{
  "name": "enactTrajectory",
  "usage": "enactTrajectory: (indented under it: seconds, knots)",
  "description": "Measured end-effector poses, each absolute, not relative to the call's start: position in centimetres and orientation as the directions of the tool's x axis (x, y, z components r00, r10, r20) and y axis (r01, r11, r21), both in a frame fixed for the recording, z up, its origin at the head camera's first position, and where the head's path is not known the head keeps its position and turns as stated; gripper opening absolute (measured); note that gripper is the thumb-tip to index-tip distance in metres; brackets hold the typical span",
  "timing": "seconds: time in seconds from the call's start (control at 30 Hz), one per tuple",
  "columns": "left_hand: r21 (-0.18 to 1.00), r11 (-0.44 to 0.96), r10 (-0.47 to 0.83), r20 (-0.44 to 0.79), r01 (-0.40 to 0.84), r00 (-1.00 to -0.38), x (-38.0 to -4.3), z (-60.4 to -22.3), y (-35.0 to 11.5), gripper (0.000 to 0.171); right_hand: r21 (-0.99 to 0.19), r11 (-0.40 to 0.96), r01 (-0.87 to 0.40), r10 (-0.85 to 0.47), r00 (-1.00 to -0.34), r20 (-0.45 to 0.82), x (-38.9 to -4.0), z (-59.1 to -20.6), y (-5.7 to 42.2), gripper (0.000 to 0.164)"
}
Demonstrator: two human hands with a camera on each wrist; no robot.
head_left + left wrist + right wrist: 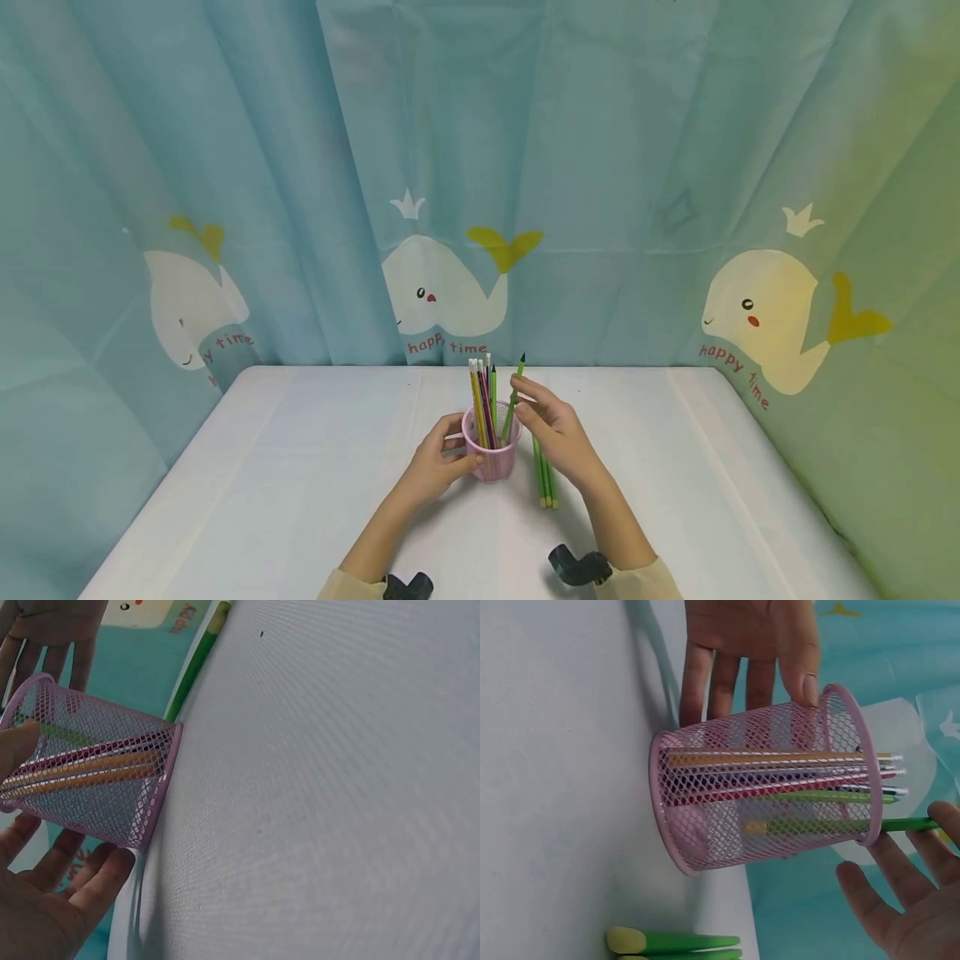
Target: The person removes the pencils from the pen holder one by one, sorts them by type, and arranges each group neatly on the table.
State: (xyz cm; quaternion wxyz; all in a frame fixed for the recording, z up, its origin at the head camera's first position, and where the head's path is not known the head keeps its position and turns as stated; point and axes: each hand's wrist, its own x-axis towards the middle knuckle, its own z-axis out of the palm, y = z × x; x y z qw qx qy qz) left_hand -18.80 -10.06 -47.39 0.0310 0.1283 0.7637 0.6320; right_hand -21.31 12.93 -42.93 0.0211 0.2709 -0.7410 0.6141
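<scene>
A pink mesh pencil cup (492, 468) stands upright on the white table. My left hand (435, 462) holds it from the left side, thumb in front and fingers round behind. Inside the cup lean several pencils (780, 776), yellow, dark red and green, with white tips upward. My right hand (555, 425) is at the cup's right rim, its fingers holding the upper part of a green pencil (817, 826). That pencil's lower end is inside the cup, above the base. Its dark point is up. In the left wrist view, the cup (82, 769) partly covers my right hand (64, 634).
Three green pencils (547, 487) lie side by side on the table (300, 500), right of the cup and below my right forearm. Behind the table's far edge hangs a blue-green curtain (615, 167) with printed whales.
</scene>
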Motion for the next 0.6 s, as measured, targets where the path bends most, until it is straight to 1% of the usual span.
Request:
enactTrajectory:
  seconds: [0.27, 0.47, 0.6]
  knots:
    - [0.971, 0.173, 0.235, 0.119, 0.162, -0.965, -18.7, -47.4, -10.1, 0.067, -0.9, 0.066, -0.432, -0.368, -0.849, 0.38, -21.2, -42.3, 13.5, 0.044]
    - [0.974, 0.162, 0.237, 0.116, 0.157, -0.965, -18.7, -47.5, -10.1, 0.067, -0.902, 0.05, -0.429, -0.324, -0.861, 0.392, -21.2, -41.9, 14.0, 0.045]
    - [0.975, 0.158, 0.24, 0.116, 0.156, -0.964, -18.8, -47.5, -10.1, 0.067, -0.918, 0.019, -0.397, -0.285, -0.882, 0.375, -21.4, -41.8, 14.4, 0.044]
